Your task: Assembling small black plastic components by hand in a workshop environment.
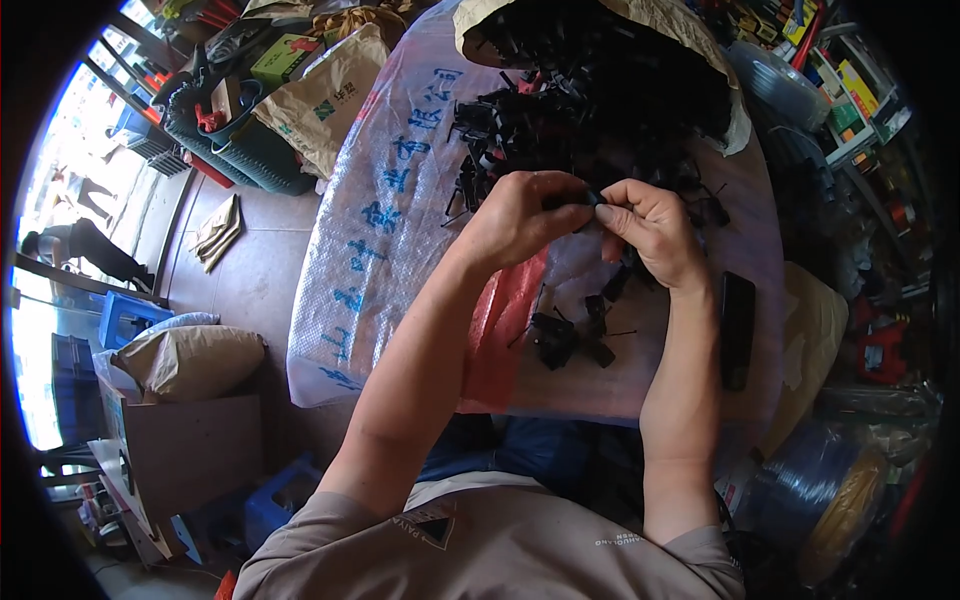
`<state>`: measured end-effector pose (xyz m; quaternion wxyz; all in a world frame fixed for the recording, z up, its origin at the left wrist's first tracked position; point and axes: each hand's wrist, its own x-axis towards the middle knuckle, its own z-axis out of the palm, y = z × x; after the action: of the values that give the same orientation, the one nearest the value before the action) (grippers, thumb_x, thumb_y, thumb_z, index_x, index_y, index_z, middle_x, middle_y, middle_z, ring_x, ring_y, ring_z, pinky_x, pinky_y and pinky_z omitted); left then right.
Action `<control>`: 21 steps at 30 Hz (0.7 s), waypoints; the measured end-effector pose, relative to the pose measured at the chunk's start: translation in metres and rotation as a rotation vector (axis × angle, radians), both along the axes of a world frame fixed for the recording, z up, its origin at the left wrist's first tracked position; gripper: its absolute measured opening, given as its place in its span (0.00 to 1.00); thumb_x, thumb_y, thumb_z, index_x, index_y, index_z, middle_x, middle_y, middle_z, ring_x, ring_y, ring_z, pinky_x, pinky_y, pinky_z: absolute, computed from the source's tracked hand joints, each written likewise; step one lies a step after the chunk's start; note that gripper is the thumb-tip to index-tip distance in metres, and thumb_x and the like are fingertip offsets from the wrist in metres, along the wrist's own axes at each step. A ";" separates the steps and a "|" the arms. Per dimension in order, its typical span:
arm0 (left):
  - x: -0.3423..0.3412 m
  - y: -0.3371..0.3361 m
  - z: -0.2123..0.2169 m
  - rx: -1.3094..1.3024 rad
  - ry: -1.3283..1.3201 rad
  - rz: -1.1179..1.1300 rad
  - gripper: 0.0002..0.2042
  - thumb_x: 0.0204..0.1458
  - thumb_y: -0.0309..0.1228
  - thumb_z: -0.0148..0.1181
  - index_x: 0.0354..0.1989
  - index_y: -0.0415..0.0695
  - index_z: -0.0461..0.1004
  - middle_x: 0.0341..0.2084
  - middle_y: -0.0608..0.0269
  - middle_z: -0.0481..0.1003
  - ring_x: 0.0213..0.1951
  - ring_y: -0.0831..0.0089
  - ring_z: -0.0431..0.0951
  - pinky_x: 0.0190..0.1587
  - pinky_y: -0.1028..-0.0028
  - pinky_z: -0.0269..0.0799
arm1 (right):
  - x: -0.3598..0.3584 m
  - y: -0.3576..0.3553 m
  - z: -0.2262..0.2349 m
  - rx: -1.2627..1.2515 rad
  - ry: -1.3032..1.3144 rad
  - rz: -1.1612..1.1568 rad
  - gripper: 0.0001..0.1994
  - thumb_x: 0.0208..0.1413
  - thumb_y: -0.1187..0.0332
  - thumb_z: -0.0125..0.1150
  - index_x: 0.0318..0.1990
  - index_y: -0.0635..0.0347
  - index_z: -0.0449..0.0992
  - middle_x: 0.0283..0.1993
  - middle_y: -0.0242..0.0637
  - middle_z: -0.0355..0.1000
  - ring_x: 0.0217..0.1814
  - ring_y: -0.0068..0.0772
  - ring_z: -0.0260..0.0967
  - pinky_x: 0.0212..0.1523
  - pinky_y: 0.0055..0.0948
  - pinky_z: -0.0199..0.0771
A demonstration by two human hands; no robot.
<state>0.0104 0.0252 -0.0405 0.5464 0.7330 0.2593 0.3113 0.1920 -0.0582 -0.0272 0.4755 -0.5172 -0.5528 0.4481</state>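
Observation:
My left hand (525, 218) and my right hand (658, 235) meet over the middle of a table. Between their pinched fingertips is a small dark part (595, 198), mostly covered by the fingers, so its kind cannot be made out. Just beyond the hands spreads a heap of black plastic pieces (520, 135), some with thin stems or screws sticking out. At the far side a brown paper sack (478, 38) lies with its mouth toward me, full of dark pieces. Closer to me, below my hands, several loose black pieces (557, 340) lie in a small group.
A translucent woven sheet (375, 280) with a red band covers the table. A flat black oblong thing (738, 330) lies by my right forearm. Green baskets (260, 150) and a filled sack (190, 362) stand left; wrapped coils (810, 490) and crowded shelves (860, 100) are right.

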 end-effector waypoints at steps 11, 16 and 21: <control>-0.002 -0.002 0.009 0.055 0.084 -0.063 0.18 0.46 0.33 0.61 0.43 0.33 0.74 0.31 0.55 0.77 0.35 0.74 0.76 0.41 0.73 0.72 | -0.004 -0.003 0.003 -0.039 -0.022 0.019 0.06 0.59 0.72 0.55 0.39 0.65 0.75 0.25 0.30 0.72 0.23 0.17 0.69 0.25 0.17 0.70; 0.000 -0.001 0.005 0.041 0.063 -0.018 0.18 0.47 0.33 0.60 0.42 0.32 0.74 0.31 0.56 0.77 0.34 0.73 0.76 0.41 0.73 0.71 | -0.010 -0.001 0.001 0.014 -0.056 -0.027 0.05 0.58 0.73 0.56 0.39 0.64 0.75 0.27 0.28 0.71 0.24 0.14 0.67 0.25 0.16 0.68; -0.004 0.019 -0.007 -0.654 -0.699 -0.184 0.17 0.51 0.33 0.52 0.48 0.36 0.70 0.29 0.53 0.77 0.27 0.68 0.76 0.28 0.73 0.71 | 0.010 0.011 -0.013 0.240 -0.142 -0.386 0.08 0.54 0.75 0.58 0.42 0.65 0.75 0.29 0.28 0.73 0.25 0.14 0.66 0.27 0.17 0.67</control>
<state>0.0069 0.0445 -0.0476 0.8277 0.3943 0.0788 0.3914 0.2016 -0.0475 -0.0404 0.5706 -0.5832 -0.5249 0.2425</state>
